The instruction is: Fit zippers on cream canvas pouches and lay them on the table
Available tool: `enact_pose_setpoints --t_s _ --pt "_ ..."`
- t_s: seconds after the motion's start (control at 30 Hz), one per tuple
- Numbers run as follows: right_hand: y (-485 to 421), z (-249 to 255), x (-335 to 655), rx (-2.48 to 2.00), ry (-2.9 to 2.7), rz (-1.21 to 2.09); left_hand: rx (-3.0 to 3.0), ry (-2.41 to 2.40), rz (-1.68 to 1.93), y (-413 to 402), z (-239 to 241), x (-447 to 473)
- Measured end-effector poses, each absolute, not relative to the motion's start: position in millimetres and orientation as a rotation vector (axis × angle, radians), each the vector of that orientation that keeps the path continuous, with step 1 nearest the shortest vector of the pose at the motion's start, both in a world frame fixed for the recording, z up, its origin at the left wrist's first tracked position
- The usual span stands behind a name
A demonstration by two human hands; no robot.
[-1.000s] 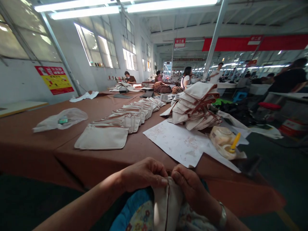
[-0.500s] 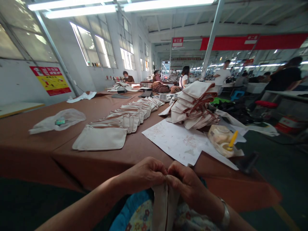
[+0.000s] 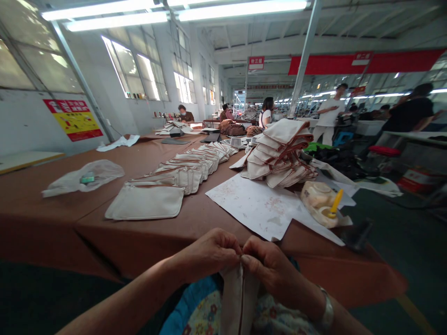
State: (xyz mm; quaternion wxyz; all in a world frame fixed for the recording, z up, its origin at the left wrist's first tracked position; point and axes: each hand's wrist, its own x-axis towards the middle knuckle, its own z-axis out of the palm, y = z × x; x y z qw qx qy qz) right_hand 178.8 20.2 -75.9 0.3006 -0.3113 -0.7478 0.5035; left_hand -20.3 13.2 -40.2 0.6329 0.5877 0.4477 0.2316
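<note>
Below the near edge of the worktop [image 3: 146, 242], over the person's lap, the left hand [image 3: 209, 255] and the right hand [image 3: 270, 270] met knuckle to knuckle, the fingers of each pinching the top edge of a cream canvas pouch [image 3: 237, 302]. The pouch hung upright between them, its reddish zipper seam running down the middle.

On the brown worktop just beyond the hands, a stained white paper sheet [image 3: 258, 204] lay near the right edge. A crumpled plastic bag with a yellow tool [image 3: 323, 200] sat at the sheet's right, close to the worktop's edge. To the left of the sheet a flat canvas pouch [image 3: 146, 202] led a long overlapping row of pouches [image 3: 192, 165] running toward the far end. A clear plastic bag [image 3: 84, 177] lay well apart toward the left edge. Behind the sheet stood a leaning stack of pouches [image 3: 279, 156] with reddish trim. Farther off, other people [image 3: 267, 111] worked at the far end.
</note>
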Motion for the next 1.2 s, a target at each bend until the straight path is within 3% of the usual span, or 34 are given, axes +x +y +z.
enact_pose_setpoints --t_s 0.77,1.2 --pt "29.9 -86.3 183.4 -0.730 -1.551 1.785 1.561 1.203 0.540 8.0 -35.6 -7.1" --pt "16.1 -91.8 182.7 -0.830 -1.773 1.258 1.828 1.326 0.440 1.1 -34.8 -7.1"
